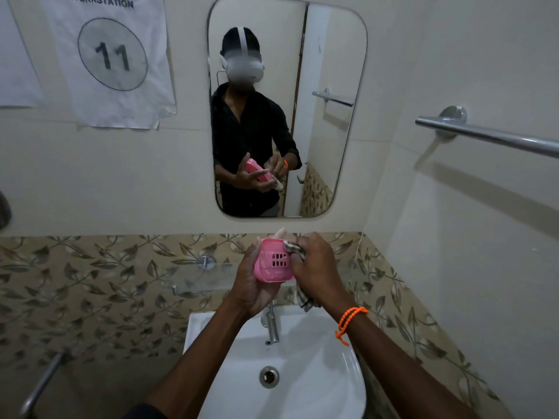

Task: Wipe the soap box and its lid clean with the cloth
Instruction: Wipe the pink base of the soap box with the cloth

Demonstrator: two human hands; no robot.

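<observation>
A pink plastic soap box (272, 263) with small drain slots is held upright above the sink, its slotted face towards me. My left hand (252, 285) grips it from the left and from behind, fingertips showing over its top edge. My right hand (314, 269) holds a grey patterned cloth (304, 300) and presses a fold of it against the box's upper right edge. A tail of the cloth hangs below the right palm. The lid is not in view.
A white sink (332, 373) with a chrome tap (270, 325) lies directly below the hands. A glass shelf (199, 282) runs along the tiled wall behind them. A mirror (326, 55) hangs above, and a chrome towel bar (490, 136) juts out at the right.
</observation>
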